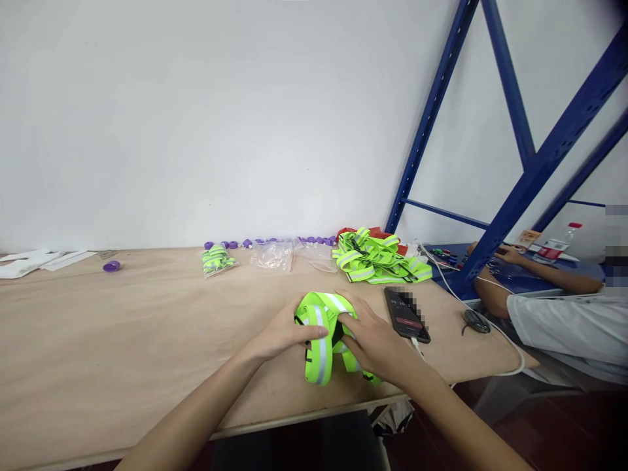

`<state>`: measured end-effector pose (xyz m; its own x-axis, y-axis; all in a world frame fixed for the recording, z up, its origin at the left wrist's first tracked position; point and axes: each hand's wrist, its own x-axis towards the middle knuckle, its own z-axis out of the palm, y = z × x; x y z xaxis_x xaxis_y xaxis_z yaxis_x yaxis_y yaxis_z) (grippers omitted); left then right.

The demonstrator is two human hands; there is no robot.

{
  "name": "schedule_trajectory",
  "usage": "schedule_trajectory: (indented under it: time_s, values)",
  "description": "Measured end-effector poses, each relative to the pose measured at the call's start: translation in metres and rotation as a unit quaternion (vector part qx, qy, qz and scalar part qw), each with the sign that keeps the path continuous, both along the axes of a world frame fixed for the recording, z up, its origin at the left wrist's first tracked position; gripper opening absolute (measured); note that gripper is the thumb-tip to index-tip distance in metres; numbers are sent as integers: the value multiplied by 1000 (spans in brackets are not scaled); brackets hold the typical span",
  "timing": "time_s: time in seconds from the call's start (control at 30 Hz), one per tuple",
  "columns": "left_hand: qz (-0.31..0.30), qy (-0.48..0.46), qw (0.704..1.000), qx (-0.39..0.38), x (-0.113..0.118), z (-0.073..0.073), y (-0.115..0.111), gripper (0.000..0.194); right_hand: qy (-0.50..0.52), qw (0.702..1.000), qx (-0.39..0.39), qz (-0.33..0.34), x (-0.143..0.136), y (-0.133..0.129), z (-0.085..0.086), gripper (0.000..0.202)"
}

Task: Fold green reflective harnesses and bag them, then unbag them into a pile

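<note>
Between both hands is a bundled neon-yellow reflective strap (321, 353) with a silver stripe and black fittings, held just above the table near its front edge. My left hand (289, 330) grips its left side, thumb across the band. On the other side, my right hand (370, 333) has its fingers closed into the folds; the fingertips are partly hidden. Loops of the band hang below the hands. Farther back lies a heap of similar reflective straps (373, 258), and a clear bag packed with a folded strap (216, 260) sits to its left.
Clear plastic bags (272, 255) lie near the wall, by a row of purple pieces. A phone (406, 314) on a cable and a dark mouse-like object (475, 321) rest at right. Blue rack posts (540, 157) rise there, beside a co-worker's arm (554, 271). White papers (29, 263) lie far left.
</note>
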<state>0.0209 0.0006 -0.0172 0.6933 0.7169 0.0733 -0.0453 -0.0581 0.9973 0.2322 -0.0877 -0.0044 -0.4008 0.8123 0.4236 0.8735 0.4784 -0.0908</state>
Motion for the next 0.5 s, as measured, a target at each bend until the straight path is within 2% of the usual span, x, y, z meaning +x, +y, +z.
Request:
schedule_trajectory:
  time_s: [0.07,0.13,0.27,0.33,0.43,0.5]
  values:
    - [10,16,999,27,-3,-1,-5,58,-5,1000,-12,-1,-1,0,-1,25]
    - [-6,41,998,37,-8,1,-6,52,-17,999,-29,1,-3,-2,0,25]
    - [-46,71,996,35,-17,11,-2,52,-12,998,-51,25,-5,-4,8,35]
    - [-44,59,997,20,-17,16,-4,56,23,998,-60,29,-6,-2,10,39]
    - [-23,37,998,-41,-13,15,-13,74,59,997,-38,-28,-11,1,6,38]
    - [-10,31,996,-87,-10,9,-20,88,25,997,18,-76,-18,1,2,32]
